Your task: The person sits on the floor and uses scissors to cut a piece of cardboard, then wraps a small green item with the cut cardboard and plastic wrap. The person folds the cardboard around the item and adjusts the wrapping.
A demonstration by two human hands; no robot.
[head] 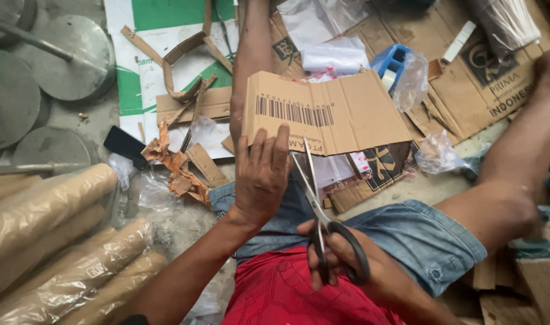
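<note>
Between the fingers point(269, 150) of the left hand point(261, 180) sits the lower edge of one cardboard piece point(326, 114), pinched and held up over the lap. Just right of those fingers, the blades of one pair of scissors point(323, 210) meet that edge — by my judgement the cut has barely begun, with nearly the whole sheet left. The right hand point(347, 259) is clenched through the black handles. Left of the fingers, on the floor point(184, 222), lie several cardboard offcuts point(187, 66) and at least four wrapped rolls point(52, 241) — more may be hidden.
</note>
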